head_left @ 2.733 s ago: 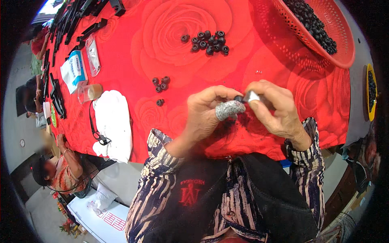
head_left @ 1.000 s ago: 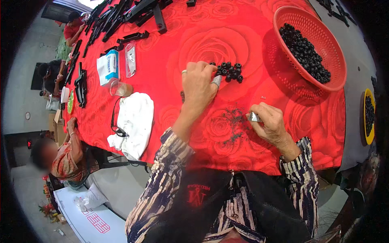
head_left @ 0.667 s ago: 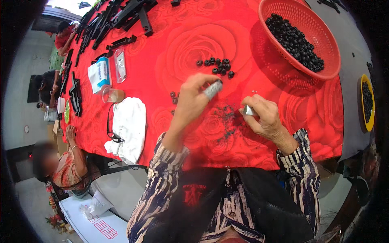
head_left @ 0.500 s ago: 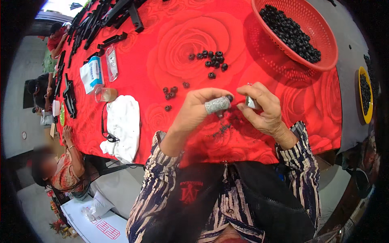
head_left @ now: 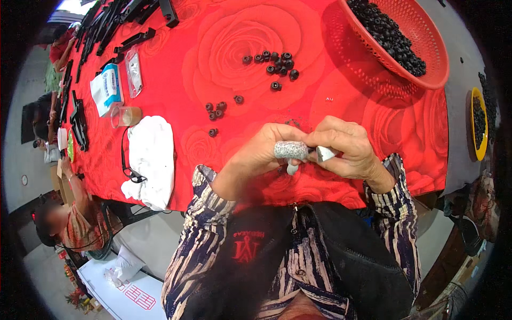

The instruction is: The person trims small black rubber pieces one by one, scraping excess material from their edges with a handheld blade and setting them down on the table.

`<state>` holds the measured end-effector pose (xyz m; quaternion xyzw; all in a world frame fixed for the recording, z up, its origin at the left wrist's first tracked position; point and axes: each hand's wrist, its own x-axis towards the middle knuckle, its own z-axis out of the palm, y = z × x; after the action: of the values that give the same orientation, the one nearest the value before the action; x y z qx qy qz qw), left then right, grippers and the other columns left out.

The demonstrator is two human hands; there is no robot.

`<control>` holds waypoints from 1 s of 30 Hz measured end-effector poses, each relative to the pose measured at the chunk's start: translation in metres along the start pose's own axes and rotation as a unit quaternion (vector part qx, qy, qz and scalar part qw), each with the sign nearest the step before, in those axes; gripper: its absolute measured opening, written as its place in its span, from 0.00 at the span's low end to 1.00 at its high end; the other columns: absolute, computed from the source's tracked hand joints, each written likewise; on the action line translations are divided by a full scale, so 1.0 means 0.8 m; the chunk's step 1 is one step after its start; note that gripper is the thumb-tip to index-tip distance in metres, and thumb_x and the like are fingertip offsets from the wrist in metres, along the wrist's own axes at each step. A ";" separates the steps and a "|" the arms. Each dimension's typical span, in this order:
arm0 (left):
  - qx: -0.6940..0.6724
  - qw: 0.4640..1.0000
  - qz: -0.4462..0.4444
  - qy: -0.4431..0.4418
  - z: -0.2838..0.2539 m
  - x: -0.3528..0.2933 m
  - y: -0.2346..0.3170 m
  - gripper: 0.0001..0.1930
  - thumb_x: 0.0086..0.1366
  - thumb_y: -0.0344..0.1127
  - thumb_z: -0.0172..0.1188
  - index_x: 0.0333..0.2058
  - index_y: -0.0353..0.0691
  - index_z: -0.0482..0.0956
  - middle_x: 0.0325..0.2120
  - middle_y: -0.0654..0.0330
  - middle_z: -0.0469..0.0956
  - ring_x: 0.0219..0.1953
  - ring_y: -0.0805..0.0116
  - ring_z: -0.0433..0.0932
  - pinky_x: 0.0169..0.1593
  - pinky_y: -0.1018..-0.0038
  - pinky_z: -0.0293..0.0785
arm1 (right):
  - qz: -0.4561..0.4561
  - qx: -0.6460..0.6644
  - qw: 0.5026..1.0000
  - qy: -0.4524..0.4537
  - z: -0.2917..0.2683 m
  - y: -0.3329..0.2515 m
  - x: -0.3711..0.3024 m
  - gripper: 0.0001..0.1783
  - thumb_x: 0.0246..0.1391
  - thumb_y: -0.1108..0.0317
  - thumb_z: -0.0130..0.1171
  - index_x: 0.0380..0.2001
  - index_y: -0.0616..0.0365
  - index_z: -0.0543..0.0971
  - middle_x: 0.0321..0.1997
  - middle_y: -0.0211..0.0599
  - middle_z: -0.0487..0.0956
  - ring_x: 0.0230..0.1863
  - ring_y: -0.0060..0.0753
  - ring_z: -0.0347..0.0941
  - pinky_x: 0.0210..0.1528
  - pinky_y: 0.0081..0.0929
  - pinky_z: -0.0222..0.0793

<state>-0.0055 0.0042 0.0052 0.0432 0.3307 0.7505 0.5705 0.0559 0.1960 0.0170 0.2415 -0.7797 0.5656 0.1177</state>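
My left hand [head_left: 261,151] is closed in a pinch, one finger wrapped in speckled grey tape [head_left: 290,150]. At its fingertips is a small black part, mostly hidden now. My right hand [head_left: 346,146] is closed around a short, shiny metal blade [head_left: 324,154], whose handle cannot be made out. Both hands meet over the near part of the red cloth, fingertips close together at the black part. Beyond them lie loose black round parts with holes: a larger group [head_left: 276,64] and a smaller cluster [head_left: 215,111]. Dark shavings [head_left: 292,122] are scattered beside my hands.
A red plastic basket [head_left: 434,66] of black parts stands at the far right, and a yellow tray [head_left: 481,152] beyond it. Leftward are a white cloth [head_left: 152,160], glasses [head_left: 133,175], a plastic cup [head_left: 126,116] and long black pieces [head_left: 109,32]. Other people sit along the left side.
My right hand has moved left and lower, bringing the blade against the fingertips of my left hand. The hands were apart before. The whole view has shifted slightly.
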 end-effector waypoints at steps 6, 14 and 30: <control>0.017 0.995 -0.056 -0.075 -0.009 -0.004 0.001 0.09 0.55 0.29 0.61 0.34 0.31 0.77 0.25 0.56 0.78 0.22 0.76 0.76 0.23 0.82 0.72 | -0.029 0.046 0.998 -0.044 0.002 -0.002 0.001 0.14 0.35 0.76 0.67 0.31 0.63 0.78 0.23 0.38 0.75 0.21 0.32 0.73 0.21 0.24 0.66; 0.006 0.997 0.069 0.037 0.004 -0.002 -0.010 0.10 0.57 0.27 0.59 0.37 0.30 0.77 0.25 0.57 0.78 0.24 0.74 0.76 0.26 0.82 0.73 | -0.054 -0.088 0.993 0.053 0.007 -0.001 -0.001 0.15 0.37 0.77 0.63 0.34 0.61 0.79 0.24 0.37 0.73 0.20 0.34 0.72 0.19 0.26 0.65; 0.218 0.942 0.235 0.101 0.011 -0.001 -0.009 0.13 0.52 0.21 0.63 0.38 0.30 0.77 0.31 0.60 0.74 0.32 0.77 0.72 0.34 0.82 0.70 | 0.130 -0.015 0.991 0.009 -0.009 -0.013 0.006 0.15 0.48 0.79 0.52 0.42 0.69 0.70 0.30 0.43 0.72 0.29 0.35 0.70 0.30 0.25 0.65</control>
<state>0.0047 0.0081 0.0080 0.1675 0.5226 0.7731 0.3181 0.0563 0.1991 0.0302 0.1315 -0.8116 0.5667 0.0540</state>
